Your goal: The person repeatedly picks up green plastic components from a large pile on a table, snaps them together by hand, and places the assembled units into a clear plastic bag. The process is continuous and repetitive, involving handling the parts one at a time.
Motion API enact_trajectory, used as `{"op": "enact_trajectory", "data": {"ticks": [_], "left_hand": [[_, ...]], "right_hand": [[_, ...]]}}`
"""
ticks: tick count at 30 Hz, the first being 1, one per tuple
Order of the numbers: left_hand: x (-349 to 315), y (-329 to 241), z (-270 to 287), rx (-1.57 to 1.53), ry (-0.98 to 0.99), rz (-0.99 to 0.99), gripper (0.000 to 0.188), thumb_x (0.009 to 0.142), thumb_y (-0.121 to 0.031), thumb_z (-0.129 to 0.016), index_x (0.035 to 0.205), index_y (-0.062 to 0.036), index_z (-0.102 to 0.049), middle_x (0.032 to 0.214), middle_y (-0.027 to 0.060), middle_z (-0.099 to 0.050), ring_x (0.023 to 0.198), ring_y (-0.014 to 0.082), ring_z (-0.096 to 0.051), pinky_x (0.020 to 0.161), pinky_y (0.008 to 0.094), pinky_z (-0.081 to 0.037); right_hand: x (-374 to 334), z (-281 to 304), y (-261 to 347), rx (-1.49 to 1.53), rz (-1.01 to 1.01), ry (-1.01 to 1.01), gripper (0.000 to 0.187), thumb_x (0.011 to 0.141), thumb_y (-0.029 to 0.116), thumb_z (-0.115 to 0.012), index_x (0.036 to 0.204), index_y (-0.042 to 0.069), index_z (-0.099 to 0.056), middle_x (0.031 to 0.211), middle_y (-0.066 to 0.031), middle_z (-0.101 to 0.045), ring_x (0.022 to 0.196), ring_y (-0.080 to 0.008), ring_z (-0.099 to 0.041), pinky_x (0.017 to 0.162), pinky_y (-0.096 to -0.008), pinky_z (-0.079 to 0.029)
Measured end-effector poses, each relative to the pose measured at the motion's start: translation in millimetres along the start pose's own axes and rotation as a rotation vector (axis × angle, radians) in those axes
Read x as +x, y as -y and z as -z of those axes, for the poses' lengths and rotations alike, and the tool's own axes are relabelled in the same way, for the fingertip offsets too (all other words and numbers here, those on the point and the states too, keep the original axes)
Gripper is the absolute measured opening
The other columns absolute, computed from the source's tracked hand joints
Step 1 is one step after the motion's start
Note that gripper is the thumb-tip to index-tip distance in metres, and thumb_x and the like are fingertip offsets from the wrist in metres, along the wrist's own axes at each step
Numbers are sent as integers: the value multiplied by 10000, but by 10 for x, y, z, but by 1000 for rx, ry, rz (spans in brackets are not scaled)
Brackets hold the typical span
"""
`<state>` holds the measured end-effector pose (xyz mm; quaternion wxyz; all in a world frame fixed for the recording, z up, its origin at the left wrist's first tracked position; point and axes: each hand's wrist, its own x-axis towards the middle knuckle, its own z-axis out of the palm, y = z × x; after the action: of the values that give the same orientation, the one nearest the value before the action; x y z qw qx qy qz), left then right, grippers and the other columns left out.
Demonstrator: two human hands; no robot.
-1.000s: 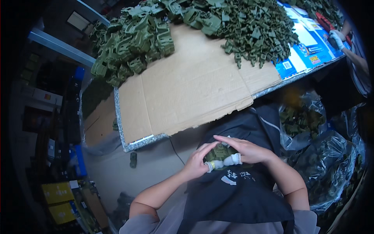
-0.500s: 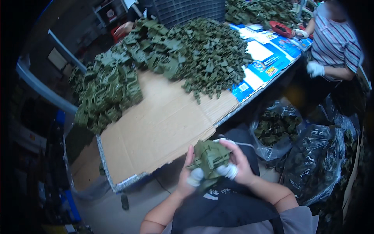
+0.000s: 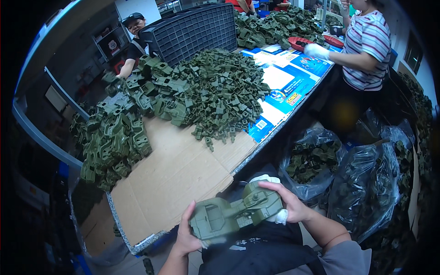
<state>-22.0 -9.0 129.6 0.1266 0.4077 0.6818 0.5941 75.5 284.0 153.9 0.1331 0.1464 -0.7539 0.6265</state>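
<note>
While blue printed sheets (image 3: 293, 85) cover the bench's right edge, we grip an olive toy body (image 3: 233, 213), left hand (image 3: 185, 233) and right hand (image 3: 291, 206) closed around it.

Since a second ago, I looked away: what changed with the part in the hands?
The green plastic part has been turned, now lying lengthwise between the left hand and right hand, and the view has swung up the table. Both hands still hold it above the lap.

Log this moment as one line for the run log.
left hand: grips green toy body | right hand: grips same toy | position: over lap, near cardboard-covered table
</note>
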Motion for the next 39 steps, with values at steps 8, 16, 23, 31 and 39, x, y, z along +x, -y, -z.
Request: {"op": "enact_trajectory", "data": {"ticks": [8, 16, 23, 31, 39], "left_hand": [[777, -142, -83, 19, 112, 51, 937, 623, -157, -817, 1394, -75, -290, 1296, 168, -477, 1164, 263, -510, 978, 339, -390], [1751, -18, 72, -80, 199, 37, 1017, 585, -158, -850, 1407, -53, -261, 1368, 152, -379, 1244, 231, -409, 1063, 351, -300], [2154, 264, 459, 139, -74, 1, 1195, 625, -253, -834, 1453, -117, 17, 1412, 198, -290, 1288, 297, -342, 1075, 416, -277], [1590, 512, 1935, 1563, -809, -17, 610, 723, -292, -734, 1246, -107, -481, 1184, 161, -460, 1118, 340, -421, 961, 441, -319], [1402, 523, 2642, 1556, -639, 366, 517, 706, -204, -681, 1202, -151, -544, 1003, 144, -597, 990, 297, -556, 915, 477, -318]], "right_hand": [[-100, 335, -200, 3, -77, -230, 597, 616, 122, -805, 1149, -13, -572, 1140, -172, -573, 1124, -279, -520, 964, -374, -388], [486, 847, -302, -59, -43, -245, 670, 614, 129, -804, 1198, -17, -508, 1169, -154, -556, 1079, -234, -545, 953, -353, -402], [1084, 1484, -623, -533, 152, -603, 576, 752, 168, -710, 1254, -5, -488, 1246, -159, -520, 1155, -256, -495, 1006, -367, -353], [1609, 3405, -2469, -825, -36, -904, 566, 864, 97, -586, 1383, 76, -360, 1368, -176, -402, 1237, -268, -400, 1015, -352, -315], [1704, 2654, -2174, -1081, 169, -661, 658, 826, 44, -594, 1410, 80, -293, 1400, -200, -350, 1327, -321, -281, 1068, -372, -229]]}}
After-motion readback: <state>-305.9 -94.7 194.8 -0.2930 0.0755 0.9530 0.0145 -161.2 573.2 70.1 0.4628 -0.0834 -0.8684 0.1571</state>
